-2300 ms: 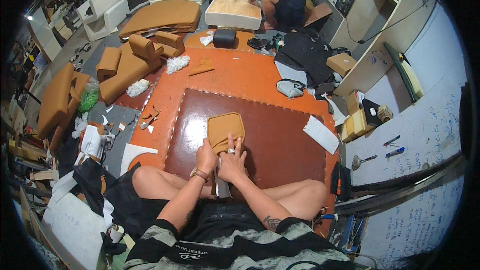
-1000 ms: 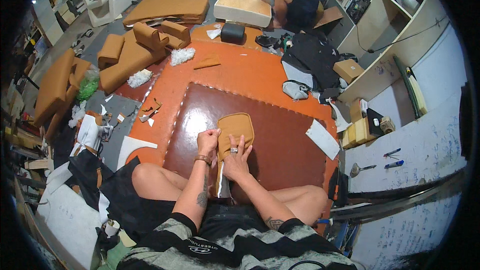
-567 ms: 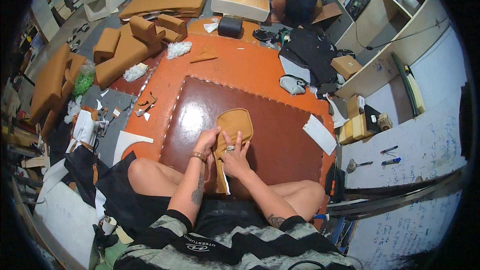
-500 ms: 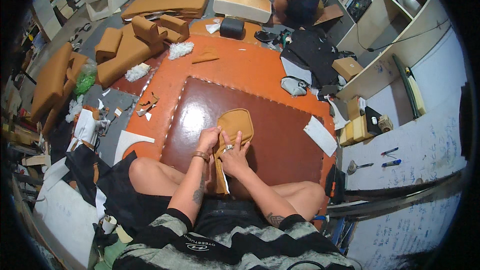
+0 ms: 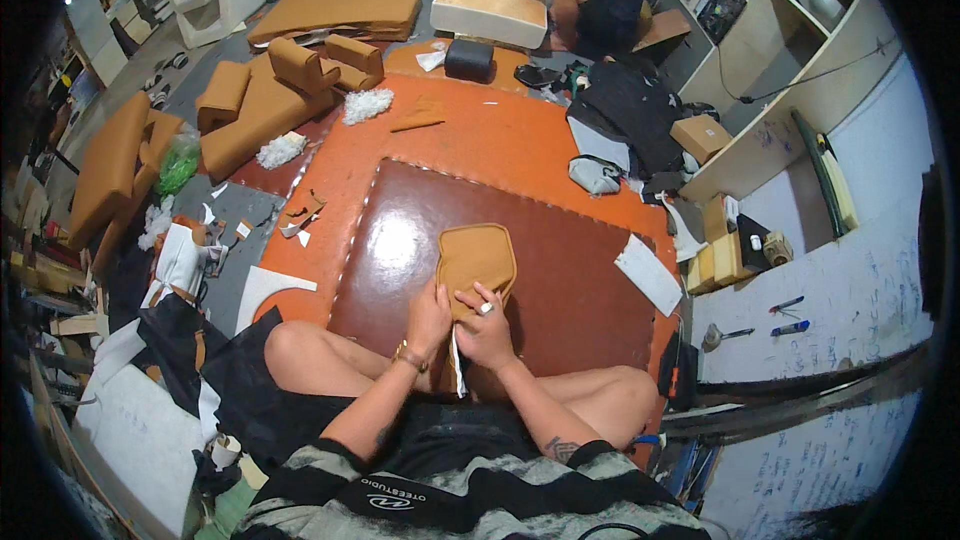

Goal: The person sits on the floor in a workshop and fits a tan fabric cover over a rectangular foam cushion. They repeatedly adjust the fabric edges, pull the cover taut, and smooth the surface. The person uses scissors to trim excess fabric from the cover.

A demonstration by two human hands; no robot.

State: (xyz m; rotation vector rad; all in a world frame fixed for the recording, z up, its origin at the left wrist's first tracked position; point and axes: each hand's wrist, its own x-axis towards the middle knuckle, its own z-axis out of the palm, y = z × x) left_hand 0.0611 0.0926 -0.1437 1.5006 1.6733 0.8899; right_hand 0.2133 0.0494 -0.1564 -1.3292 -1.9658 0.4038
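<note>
Now grasping tan cover (image 5: 476,268) between left hand (image 5: 430,318) and right hand (image 5: 484,333), short of its broad end (image 5: 478,244), gripping lower at left than earlier.

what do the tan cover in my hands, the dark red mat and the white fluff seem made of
Tan cover: faux leather or leather, perhaps fabric; low sheen, soft creases. Dark red mat: likely vinyl or similar, glossy, given the bright glare. White fluff: perhaps polyester filling, matte, in loose tufts.

A tan cover (image 5: 477,254), round-cornered and piped, is held creased mid-length, broad end outward, narrow end white-edged.
</note>
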